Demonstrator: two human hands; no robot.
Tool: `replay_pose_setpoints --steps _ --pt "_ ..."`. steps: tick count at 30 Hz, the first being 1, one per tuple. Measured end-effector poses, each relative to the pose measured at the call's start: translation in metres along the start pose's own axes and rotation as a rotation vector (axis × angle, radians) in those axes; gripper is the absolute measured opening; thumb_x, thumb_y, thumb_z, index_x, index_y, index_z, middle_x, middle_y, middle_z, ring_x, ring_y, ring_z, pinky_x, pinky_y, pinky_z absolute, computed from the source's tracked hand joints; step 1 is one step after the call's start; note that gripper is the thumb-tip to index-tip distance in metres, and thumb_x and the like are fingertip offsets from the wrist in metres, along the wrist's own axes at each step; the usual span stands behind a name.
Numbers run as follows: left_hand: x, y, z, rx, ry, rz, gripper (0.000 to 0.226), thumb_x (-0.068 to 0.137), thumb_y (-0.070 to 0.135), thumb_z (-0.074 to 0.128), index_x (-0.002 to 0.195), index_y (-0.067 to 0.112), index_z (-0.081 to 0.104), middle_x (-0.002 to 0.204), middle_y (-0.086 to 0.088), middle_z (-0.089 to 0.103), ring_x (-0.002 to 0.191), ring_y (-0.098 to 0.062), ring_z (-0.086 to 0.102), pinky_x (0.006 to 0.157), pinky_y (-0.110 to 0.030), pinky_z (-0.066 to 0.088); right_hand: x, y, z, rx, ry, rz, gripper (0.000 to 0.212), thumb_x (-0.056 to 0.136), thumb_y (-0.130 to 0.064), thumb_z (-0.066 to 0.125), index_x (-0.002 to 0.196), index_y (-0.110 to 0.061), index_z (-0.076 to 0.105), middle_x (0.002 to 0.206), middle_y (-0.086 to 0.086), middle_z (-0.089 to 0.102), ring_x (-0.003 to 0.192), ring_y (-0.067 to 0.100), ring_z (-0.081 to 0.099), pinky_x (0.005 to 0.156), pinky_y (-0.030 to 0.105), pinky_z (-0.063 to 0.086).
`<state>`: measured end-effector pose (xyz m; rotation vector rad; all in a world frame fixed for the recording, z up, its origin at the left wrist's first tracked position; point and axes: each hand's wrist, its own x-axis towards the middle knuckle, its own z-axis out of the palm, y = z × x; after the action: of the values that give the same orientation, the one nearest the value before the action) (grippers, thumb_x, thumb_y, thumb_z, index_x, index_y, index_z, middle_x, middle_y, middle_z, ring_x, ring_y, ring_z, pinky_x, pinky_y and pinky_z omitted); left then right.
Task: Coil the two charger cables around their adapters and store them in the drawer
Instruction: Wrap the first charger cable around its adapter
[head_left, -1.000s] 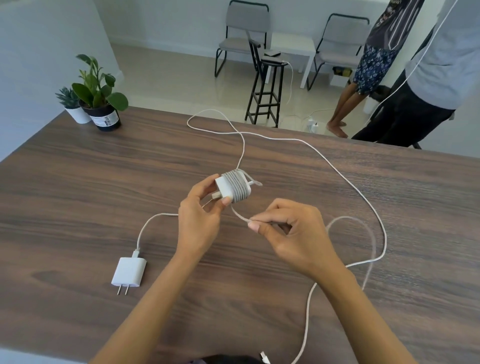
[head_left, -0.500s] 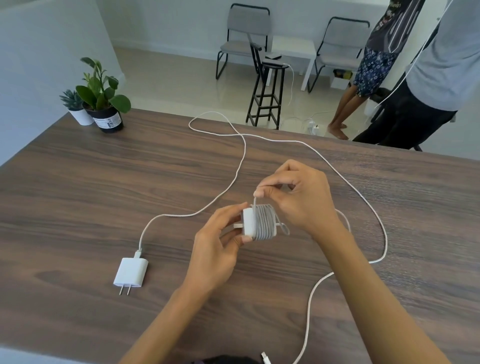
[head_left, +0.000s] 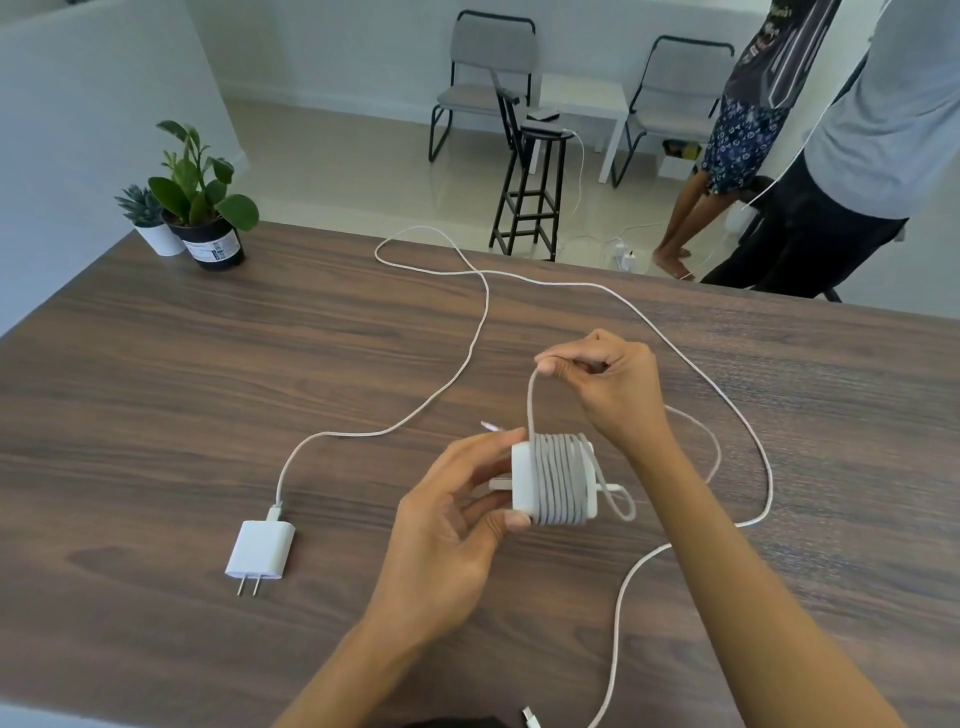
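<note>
My left hand (head_left: 447, 525) grips a white adapter (head_left: 524, 480) by its plug end, above the wooden table (head_left: 156, 415). Its white cable (head_left: 563, 480) is wound round it in several tight turns. My right hand (head_left: 608, 384) pinches the free stretch of that cable just above the adapter, pulling it up taut. A second white adapter (head_left: 261, 550) lies flat on the table at the left, prongs toward me. Its long cable (head_left: 483, 332) loops uncoiled across the table to the far edge and back round the right side. No drawer is in view.
Two potted plants (head_left: 197, 208) stand at the table's far left corner. Beyond the table are a black stool (head_left: 530, 197), two chairs and two standing people (head_left: 831, 130). A loose cable end (head_left: 530, 719) lies at the near edge.
My right hand has swung from below the adapter up over it, laying on another turn. Both hands and the adapter have drifted slightly toward me.
</note>
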<state>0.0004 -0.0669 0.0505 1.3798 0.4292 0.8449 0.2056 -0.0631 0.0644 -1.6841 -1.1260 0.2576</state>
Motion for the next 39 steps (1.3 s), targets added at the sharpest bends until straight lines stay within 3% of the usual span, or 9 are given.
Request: replay_pose_setpoints --steps 2,5,8,15,20,27,31,36,39 --pt "0.002 0.004 0.000 -0.081 0.038 0.006 0.051 0.072 0.021 0.077 0.120 0.017 0.060 0.120 -0.003 0.064 0.112 -0.020 0.061 0.086 -0.023 0.050 -0.005 0.006 0.003 0.052 -0.001 0.040 0.012 0.067 -0.033 0.077 0.077 -0.036 0.074 0.066 0.002 0.062 0.064 0.012 0.050 0.064 0.033 0.043" --pt "0.009 0.007 -0.004 -0.184 0.122 0.010 0.061 0.067 0.032 0.080 0.121 0.012 0.058 0.119 0.000 0.067 0.111 -0.015 0.062 0.084 -0.021 0.050 -0.015 0.015 0.008 0.065 -0.024 0.055 0.016 0.064 -0.039 0.081 0.077 -0.045 0.073 0.065 -0.007 0.057 0.064 0.020 0.052 0.064 0.040 0.044" --pt "0.022 0.009 -0.017 -0.261 0.231 -0.014 0.072 0.061 0.043 0.083 0.120 0.012 0.058 0.119 0.000 0.067 0.114 -0.013 0.060 0.086 -0.019 0.049 -0.029 0.022 0.015 -0.066 -0.025 0.042 0.033 0.068 -0.029 0.081 0.078 -0.057 0.068 0.063 -0.015 0.053 0.061 0.007 0.047 0.061 0.035 0.040" --pt "0.053 0.001 -0.036 -0.051 0.333 0.015 0.042 0.080 0.002 0.064 0.119 0.014 0.058 0.106 0.005 0.072 0.107 -0.010 0.064 0.091 -0.030 0.051 -0.061 0.010 0.034 -0.212 -0.084 -0.148 0.016 0.071 -0.031 0.079 0.086 -0.034 0.075 0.064 -0.012 0.049 0.056 0.005 0.047 0.049 0.030 0.045" --pt "0.060 -0.019 -0.039 0.156 0.329 0.005 0.045 0.083 -0.006 0.063 0.122 0.015 0.056 0.113 -0.001 0.067 0.110 -0.014 0.062 0.094 -0.040 0.050 -0.068 0.000 0.029 -0.242 -0.086 -0.169 0.009 0.072 -0.032 0.077 0.081 -0.031 0.076 0.064 -0.017 0.047 0.057 0.007 0.050 0.049 0.026 0.044" --pt "0.065 -0.039 -0.040 0.356 0.373 0.055 0.050 0.082 -0.010 0.061 0.120 0.022 0.053 0.122 -0.006 0.060 0.108 0.000 0.059 0.091 -0.018 0.049 -0.075 -0.016 0.015 -0.365 -0.213 -0.144 0.003 0.077 -0.029 0.073 0.078 -0.031 0.075 0.066 -0.007 0.057 0.066 0.012 0.052 0.051 0.023 0.040" --pt "0.063 -0.050 -0.045 0.412 0.348 0.044 0.050 0.081 -0.014 0.060 0.122 0.015 0.055 0.122 -0.004 0.059 0.108 0.001 0.059 0.088 -0.012 0.047 -0.070 -0.027 0.004 -0.384 -0.173 -0.174 0.006 0.077 -0.032 0.068 0.075 -0.031 0.074 0.065 -0.008 0.055 0.063 0.009 0.050 0.050 0.022 0.039" --pt "0.050 -0.056 -0.037 0.462 0.266 0.061 0.058 0.076 -0.019 0.060 0.119 0.021 0.055 0.120 0.000 0.059 0.107 0.000 0.059 0.090 -0.019 0.050 -0.050 -0.041 -0.005 -0.422 -0.153 -0.215 0.007 0.075 -0.034 0.069 0.073 -0.031 0.074 0.066 -0.009 0.053 0.065 0.009 0.049 0.050 0.023 0.036" --pt "0.040 -0.054 -0.029 0.440 0.149 0.061 0.065 0.074 -0.021 0.058 0.120 0.025 0.055 0.122 0.002 0.058 0.109 -0.010 0.060 0.091 -0.028 0.052 -0.035 -0.040 -0.006 -0.379 -0.133 -0.203 0.003 0.074 -0.033 0.072 0.073 -0.032 0.074 0.061 -0.012 0.045 0.060 0.008 0.047 0.052 0.026 0.039"
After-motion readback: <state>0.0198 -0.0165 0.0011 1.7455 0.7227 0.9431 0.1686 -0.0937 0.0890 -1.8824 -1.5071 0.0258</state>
